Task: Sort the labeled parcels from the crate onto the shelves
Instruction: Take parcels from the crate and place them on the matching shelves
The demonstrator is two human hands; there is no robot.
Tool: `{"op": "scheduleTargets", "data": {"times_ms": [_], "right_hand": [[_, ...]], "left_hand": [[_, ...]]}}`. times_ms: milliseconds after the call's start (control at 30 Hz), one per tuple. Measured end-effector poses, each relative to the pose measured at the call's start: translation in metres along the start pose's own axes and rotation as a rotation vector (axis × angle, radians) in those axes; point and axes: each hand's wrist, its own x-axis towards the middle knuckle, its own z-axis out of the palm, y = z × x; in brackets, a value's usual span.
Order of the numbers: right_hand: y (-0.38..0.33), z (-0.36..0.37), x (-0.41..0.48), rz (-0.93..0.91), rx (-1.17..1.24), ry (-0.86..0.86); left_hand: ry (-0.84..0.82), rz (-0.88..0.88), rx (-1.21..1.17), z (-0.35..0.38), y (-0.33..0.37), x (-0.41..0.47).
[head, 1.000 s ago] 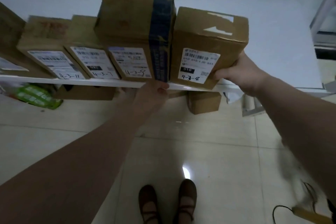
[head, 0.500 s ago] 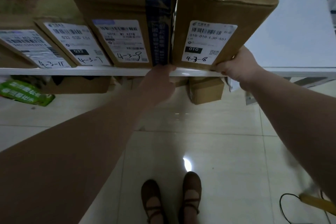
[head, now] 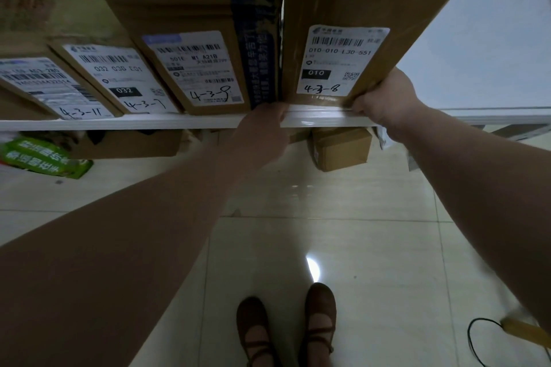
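I see the brown cardboard parcel (head: 351,0) in the upper right of the frame, upright on the white shelf (head: 134,122) and touching the blue-taped box (head: 185,0) on its left. Its white label reads 010-010 L30-551, with a black 010 block and handwritten 4-3-8. The right hand (head: 387,101) clamps its lower right corner. The left hand (head: 262,128) meets the shelf lip below its lower left corner, and I cannot tell its grip.

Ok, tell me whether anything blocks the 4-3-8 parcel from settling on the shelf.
Nothing visible does. The 4-3-8 parcel sits at the shelf edge, close beside the 4-3-9 parcel, with the right hand gripping its corner. The space behind it is hidden.
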Motion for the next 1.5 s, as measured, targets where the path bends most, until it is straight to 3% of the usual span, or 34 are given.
{"op": "scheduleTargets", "data": {"times_ms": [400, 633, 1067, 1500], "right_hand": [[-0.010, -0.012, -0.029, 0.036, 0.129, 0.006], [-0.046, -0.043, -0.023, -0.024, 0.273, -0.209], [-0.036, -0.052, -0.012, 0.008, 0.234, -0.313], [-0.032, -0.047, -0.015, 0.036, 0.282, -0.269]], "left_hand": [[-0.008, -0.047, -0.109, -0.018, 0.000, -0.024], [0.123, -0.047, -0.091, -0.053, 0.005, -0.031], [0.125, -0.086, -0.137, -0.050, 0.004, -0.040], [0.147, -0.078, -0.124, -0.053, 0.008, -0.043]]}}
